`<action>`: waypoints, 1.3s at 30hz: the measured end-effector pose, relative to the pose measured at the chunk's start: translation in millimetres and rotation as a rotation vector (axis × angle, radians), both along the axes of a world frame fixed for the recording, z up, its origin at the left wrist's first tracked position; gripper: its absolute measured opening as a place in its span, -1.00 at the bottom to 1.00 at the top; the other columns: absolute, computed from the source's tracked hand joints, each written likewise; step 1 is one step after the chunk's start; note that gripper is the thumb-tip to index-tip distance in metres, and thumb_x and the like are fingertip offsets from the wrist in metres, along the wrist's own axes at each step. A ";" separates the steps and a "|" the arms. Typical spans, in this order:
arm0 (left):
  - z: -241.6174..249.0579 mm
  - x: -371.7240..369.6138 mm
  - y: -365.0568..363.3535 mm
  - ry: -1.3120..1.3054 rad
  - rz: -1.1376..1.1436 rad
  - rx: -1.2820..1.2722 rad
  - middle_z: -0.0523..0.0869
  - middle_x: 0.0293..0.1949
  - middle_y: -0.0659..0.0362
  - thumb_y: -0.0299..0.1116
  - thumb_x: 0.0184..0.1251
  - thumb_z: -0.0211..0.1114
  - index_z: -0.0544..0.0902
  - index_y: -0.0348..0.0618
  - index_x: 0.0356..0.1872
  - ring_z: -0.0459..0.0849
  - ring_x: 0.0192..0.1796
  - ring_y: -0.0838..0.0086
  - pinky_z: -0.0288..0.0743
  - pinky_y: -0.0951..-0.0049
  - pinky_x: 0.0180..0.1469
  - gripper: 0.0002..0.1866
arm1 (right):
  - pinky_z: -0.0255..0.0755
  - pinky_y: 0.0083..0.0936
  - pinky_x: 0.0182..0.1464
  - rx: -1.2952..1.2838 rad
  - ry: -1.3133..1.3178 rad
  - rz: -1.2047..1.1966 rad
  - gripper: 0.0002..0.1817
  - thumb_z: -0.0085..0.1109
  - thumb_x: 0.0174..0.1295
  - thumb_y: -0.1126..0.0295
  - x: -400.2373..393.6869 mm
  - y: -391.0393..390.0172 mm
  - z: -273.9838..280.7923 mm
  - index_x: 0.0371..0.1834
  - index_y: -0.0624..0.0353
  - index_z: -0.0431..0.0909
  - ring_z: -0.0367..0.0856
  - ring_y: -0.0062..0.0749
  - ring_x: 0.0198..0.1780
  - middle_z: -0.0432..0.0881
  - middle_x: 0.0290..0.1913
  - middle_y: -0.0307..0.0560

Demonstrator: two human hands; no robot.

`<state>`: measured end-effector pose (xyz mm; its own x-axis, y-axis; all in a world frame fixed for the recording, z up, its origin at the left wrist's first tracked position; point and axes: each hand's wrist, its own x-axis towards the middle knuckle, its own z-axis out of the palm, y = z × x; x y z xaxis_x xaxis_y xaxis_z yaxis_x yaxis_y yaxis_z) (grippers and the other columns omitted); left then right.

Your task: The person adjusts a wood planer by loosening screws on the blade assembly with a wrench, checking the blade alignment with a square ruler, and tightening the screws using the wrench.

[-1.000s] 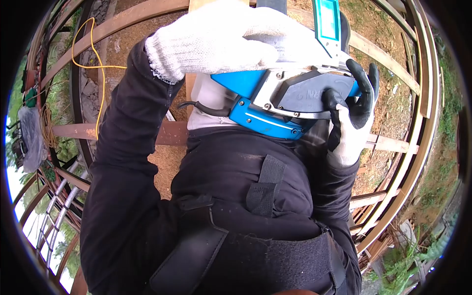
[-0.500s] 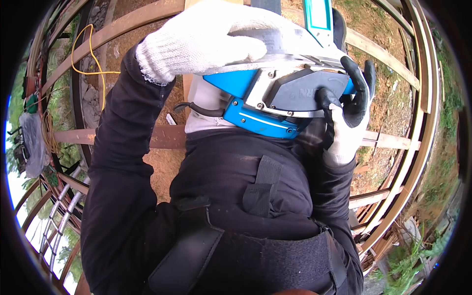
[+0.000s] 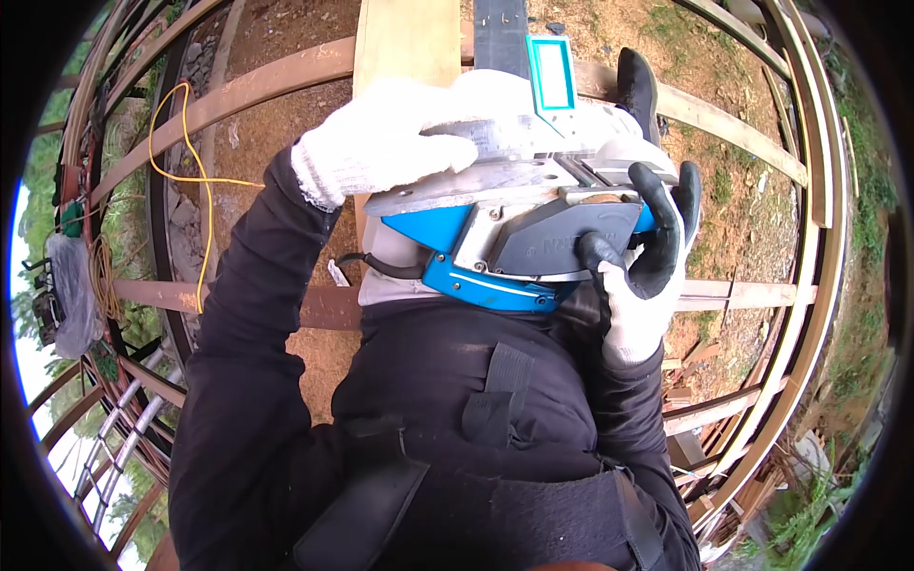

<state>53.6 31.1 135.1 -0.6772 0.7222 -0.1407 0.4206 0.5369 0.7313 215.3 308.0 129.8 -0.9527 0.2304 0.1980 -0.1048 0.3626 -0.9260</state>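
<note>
A blue and silver power tool, with a dark grey side cover (image 3: 562,238) and a flat metal base plate (image 3: 457,195) facing up, rests in front of my body. My left hand (image 3: 395,143), in a white glove, lies along the far edge of the plate, its thumb on the metal; its other fingertips are hidden. At the tool's right end, my right hand (image 3: 647,271), in a white glove with black coating, grips the tool with curved fingers and thumb on the cover. A teal-framed piece (image 3: 552,74) stands beyond the plate. A black cord comes out at the left.
Wooden beams (image 3: 286,71) cross over bare soil. A wide plank (image 3: 407,43) and a dark board (image 3: 501,36) run away ahead. A yellow cord (image 3: 203,179) loops at the left, near a plastic-wrapped object (image 3: 71,300). A dark shoe (image 3: 638,90) shows beyond the tool.
The tool and both hands appear lower and slightly further left in view. More of the plank, dark board and shoe shows beyond them. Both hands remain on the tool.
</note>
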 end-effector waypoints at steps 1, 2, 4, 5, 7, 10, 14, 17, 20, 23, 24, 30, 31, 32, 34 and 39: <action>0.6 0.0 1.5 -0.021 0.000 0.000 0.84 0.02 -0.03 -0.19 0.40 0.40 0.69 -0.25 0.29 0.79 0.00 0.29 0.62 0.30 0.15 -0.49 | 0.15 -0.03 0.61 0.042 -0.020 0.000 -0.08 0.67 0.04 0.00 -0.8 0.3 0.9 0.47 0.14 0.52 0.00 -0.03 0.72 -0.07 0.72 0.08; -2.2 -0.8 2.0 -0.028 0.000 0.000 0.84 0.00 -0.02 -0.19 0.40 0.40 0.69 -0.25 0.29 0.79 -0.01 0.30 0.62 0.30 0.14 -0.49 | 0.15 -0.03 0.61 0.041 -0.016 -0.002 -0.08 0.67 0.04 0.00 -1.2 1.2 -0.8 0.47 0.14 0.52 0.00 -0.03 0.72 -0.07 0.72 0.08; -14.0 -2.6 1.6 0.054 -0.039 0.061 0.79 -0.25 0.04 -0.15 0.45 0.37 0.68 -0.22 0.31 0.74 -0.27 0.40 0.62 0.36 -0.12 -0.49 | 0.14 -0.01 0.61 -0.021 0.016 0.024 -0.07 0.68 0.03 0.01 -0.9 2.7 -5.5 0.48 0.15 0.51 -0.01 -0.04 0.72 -0.07 0.72 0.07; -11.2 -3.3 5.1 0.143 -0.077 0.123 0.73 -0.50 0.09 -0.11 0.50 0.33 0.67 -0.18 0.33 0.70 -0.51 0.48 0.61 0.41 -0.37 -0.49 | 0.14 0.00 0.61 -0.029 -0.001 0.018 -0.05 0.70 0.02 0.02 -2.3 0.9 -2.0 0.49 0.15 0.50 -0.02 -0.05 0.72 -0.09 0.72 0.06; 1.0 -0.4 5.9 -0.019 -0.028 0.070 0.74 -0.50 0.11 -0.14 0.50 0.33 0.67 -0.18 0.34 0.70 -0.52 0.50 0.61 0.42 -0.38 -0.50 | 0.14 -0.01 0.62 -0.027 0.002 0.025 -0.06 0.70 0.02 0.05 -1.9 0.7 -1.0 0.49 0.15 0.50 -0.03 -0.06 0.73 -0.10 0.72 0.05; 4.3 3.7 8.5 -0.190 0.027 0.059 0.74 -0.52 0.16 -0.20 0.51 0.32 0.68 -0.19 0.33 0.69 -0.54 0.54 0.61 0.46 -0.40 -0.53 | 0.15 -0.04 0.62 -0.077 0.000 0.036 -0.07 0.71 0.03 0.12 -1.5 -1.2 -0.7 0.49 0.18 0.49 -0.02 -0.07 0.72 -0.14 0.73 0.03; 4.0 3.3 8.8 -0.221 0.038 0.100 0.75 -0.53 0.20 -0.24 0.51 0.32 0.70 -0.24 0.29 0.67 -0.56 0.60 0.59 0.51 -0.45 -0.57 | 0.16 -0.07 0.61 -0.064 0.007 0.043 -0.07 0.72 0.03 0.15 -1.7 -1.5 -0.8 0.48 0.20 0.48 -0.01 -0.08 0.72 -0.15 0.73 0.03; -5.0 2.4 6.6 -0.219 0.030 0.128 0.74 -0.54 0.22 -0.24 0.52 0.31 0.70 -0.27 0.27 0.64 -0.59 0.64 0.57 0.53 -0.47 -0.57 | 0.17 -0.08 0.61 -0.069 0.015 0.044 -0.08 0.72 0.02 0.15 -2.3 -0.7 -1.9 0.47 0.20 0.49 0.00 -0.07 0.72 -0.14 0.73 0.05; -0.8 0.3 6.3 -0.223 0.016 0.060 0.76 -0.50 0.14 -0.21 0.50 0.31 0.70 -0.24 0.27 0.68 -0.55 0.54 0.60 0.46 -0.41 -0.56 | 0.19 -0.10 0.60 -0.007 0.024 0.045 -0.08 0.73 0.01 0.16 -2.1 2.0 -2.2 0.46 0.20 0.50 0.00 -0.06 0.72 -0.14 0.73 0.07; -11.2 -1.7 6.3 0.050 -0.043 0.115 0.77 -0.43 0.01 -0.16 0.48 0.30 0.69 -0.19 0.29 0.74 -0.45 0.37 0.63 0.35 -0.29 -0.53 | 0.20 -0.11 0.60 -0.015 0.034 0.040 -0.07 0.75 -0.02 0.16 -3.1 -0.3 -4.3 0.45 0.19 0.51 0.01 -0.04 0.72 -0.13 0.73 0.08; -7.8 -0.9 6.3 0.050 -0.043 0.115 0.77 -0.43 0.01 -0.16 0.48 0.30 0.69 -0.19 0.29 0.74 -0.45 0.37 0.63 0.35 -0.29 -0.53 | 0.21 -0.11 0.60 -0.081 0.044 0.037 -0.06 0.76 -0.04 0.16 -2.9 -1.4 -4.8 0.45 0.18 0.52 0.01 -0.04 0.72 -0.12 0.73 0.08; 8.9 -0.4 10.0 -0.094 -0.011 -0.042 0.84 -0.01 -0.04 -0.25 0.39 0.38 0.67 -0.28 0.31 0.80 -0.07 0.41 0.64 0.41 0.09 -0.48 | 0.20 -0.10 0.60 -0.037 0.042 0.033 -0.05 0.77 -0.05 0.14 -2.6 -0.3 -3.9 0.45 0.18 0.52 0.01 -0.03 0.72 -0.11 0.73 0.08; 12.8 0.4 11.6 -0.156 0.012 -0.055 0.84 -0.01 -0.05 -0.24 0.40 0.38 0.67 -0.28 0.31 0.80 -0.07 0.40 0.64 0.41 0.09 -0.48 | 0.20 -0.10 0.60 -0.037 0.042 0.033 -0.05 0.77 -0.05 0.14 -2.7 -0.6 -4.4 0.45 0.18 0.52 0.01 -0.03 0.72 -0.11 0.73 0.08; 14.8 0.8 12.4 -0.218 0.034 -0.069 0.84 -0.01 -0.05 -0.24 0.40 0.39 0.67 -0.28 0.31 0.80 -0.07 0.40 0.64 0.41 0.10 -0.48 | 0.18 -0.09 0.61 -0.048 0.049 0.028 -0.06 0.76 -0.04 0.13 -2.8 -1.1 -5.6 0.45 0.19 0.52 0.01 -0.03 0.72 -0.11 0.73 0.09; 12.0 0.9 10.8 -0.213 0.038 -0.077 0.84 -0.01 -0.05 -0.24 0.40 0.39 0.67 -0.28 0.30 0.80 -0.06 0.40 0.64 0.41 0.10 -0.48 | 0.16 -0.09 0.61 -0.059 0.056 0.024 -0.06 0.76 -0.04 0.13 -2.7 -0.9 -6.8 0.44 0.19 0.52 0.00 -0.02 0.72 -0.10 0.73 0.09; -9.0 2.2 4.0 -0.087 0.002 0.059 0.72 -0.52 0.10 -0.15 0.49 0.33 0.67 -0.20 0.34 0.72 -0.50 0.45 0.63 0.41 -0.32 -0.50 | 0.08 -0.07 0.63 0.007 0.037 0.013 -0.05 0.75 -0.04 0.05 -3.1 0.8 -6.4 0.43 0.19 0.54 -0.01 0.00 0.72 -0.10 0.72 0.16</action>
